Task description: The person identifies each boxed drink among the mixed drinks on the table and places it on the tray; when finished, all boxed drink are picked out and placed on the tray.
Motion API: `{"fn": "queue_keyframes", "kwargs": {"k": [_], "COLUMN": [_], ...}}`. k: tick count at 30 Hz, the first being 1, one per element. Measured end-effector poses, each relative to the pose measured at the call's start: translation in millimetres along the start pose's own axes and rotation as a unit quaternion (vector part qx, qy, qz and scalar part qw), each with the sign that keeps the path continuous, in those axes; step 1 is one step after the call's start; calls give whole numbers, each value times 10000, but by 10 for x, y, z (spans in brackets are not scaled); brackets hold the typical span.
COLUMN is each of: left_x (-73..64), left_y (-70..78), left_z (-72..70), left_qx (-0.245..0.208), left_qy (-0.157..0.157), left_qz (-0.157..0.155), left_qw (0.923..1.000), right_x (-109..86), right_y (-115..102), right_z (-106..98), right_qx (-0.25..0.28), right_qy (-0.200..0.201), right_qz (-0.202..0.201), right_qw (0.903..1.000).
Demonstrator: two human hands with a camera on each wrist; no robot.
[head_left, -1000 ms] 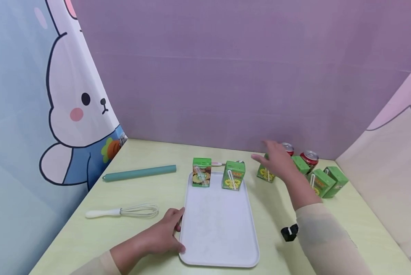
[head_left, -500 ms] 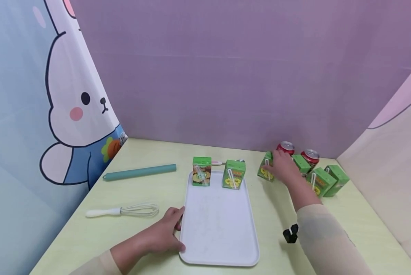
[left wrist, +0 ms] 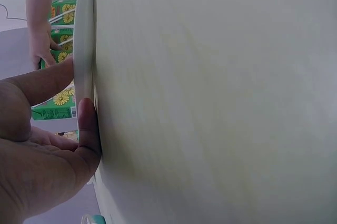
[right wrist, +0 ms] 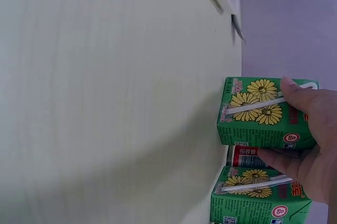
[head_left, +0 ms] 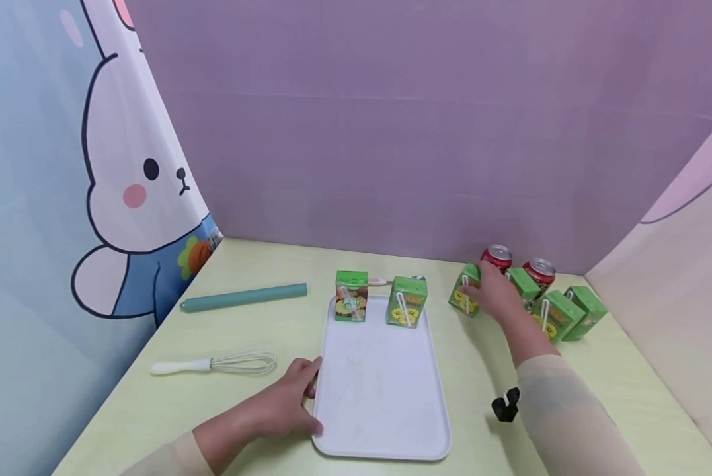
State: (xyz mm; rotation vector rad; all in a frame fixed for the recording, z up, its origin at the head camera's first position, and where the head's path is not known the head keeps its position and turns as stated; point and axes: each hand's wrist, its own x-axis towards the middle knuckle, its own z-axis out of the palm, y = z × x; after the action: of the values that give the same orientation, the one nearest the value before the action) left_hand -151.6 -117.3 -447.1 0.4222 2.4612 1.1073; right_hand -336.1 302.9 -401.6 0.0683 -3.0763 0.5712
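The green juice carton (head_left: pixel 464 291) stands on the bench (head_left: pixel 118 423) off the far right corner of the white tray (head_left: pixel 382 396), upright or nearly so; whether its base has left the surface I cannot tell. The right hand (head_left: pixel 498 295) grasps it, thumb across the flowered front near the top, fingers behind. A red can (right wrist: pixel 243 156) shows close by those fingers in the right wrist view, with a second flowered carton (right wrist: pixel 260 195) just beyond. That crowding looks like the main risk: a sideways swing or loose knuckles could knock a neighbour over. Squeezing thin card too hard might dent it, while a grip this high could let the bottom swing.

The left hand (head_left: pixel 287 400) pinches the tray's near left rim, thumb and fingers on either side of it. Any tug or lift there could topple the brown-fronted carton (head_left: pixel 352 297) and the yellow-flowered carton (head_left: pixel 407 303), both upright at the far end. A low approach from the right could clip the latter.

Farther right, two more cartons (head_left: pixel 560 316) stand close together, near another red can (head_left: pixel 540 270). On the left lie a whisk (head_left: pixel 242 361) and a teal rod (head_left: pixel 245 297), well apart from both hands.
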Motion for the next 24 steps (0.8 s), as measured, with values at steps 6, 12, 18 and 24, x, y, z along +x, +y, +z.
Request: {"fn": "queue_keyframes", "kwargs": {"k": [6,12,18,24], "left_x": [3,5,7,11], "left_y": [12,5,-4,-1], "left_z": [-2,12,22,21], "left_qx": [-24,-66,-8,37], "left_qy": [5,-6,35,57], "left_qz": [-17,-27,-20,6], "left_qw": [10000,10000,10000,10000], "right_x": [-92,-246,-449,-686], "right_y": [15,-121,-352,-601], "right_z": [-51,-234,-445,-596], "right_qx": [-42,-5,-126,-122], "right_qy": [165,325,431,638], "right_qz": [-24,-210,-360,-692], "right_qw": [9999,9992,9983,9955]}}
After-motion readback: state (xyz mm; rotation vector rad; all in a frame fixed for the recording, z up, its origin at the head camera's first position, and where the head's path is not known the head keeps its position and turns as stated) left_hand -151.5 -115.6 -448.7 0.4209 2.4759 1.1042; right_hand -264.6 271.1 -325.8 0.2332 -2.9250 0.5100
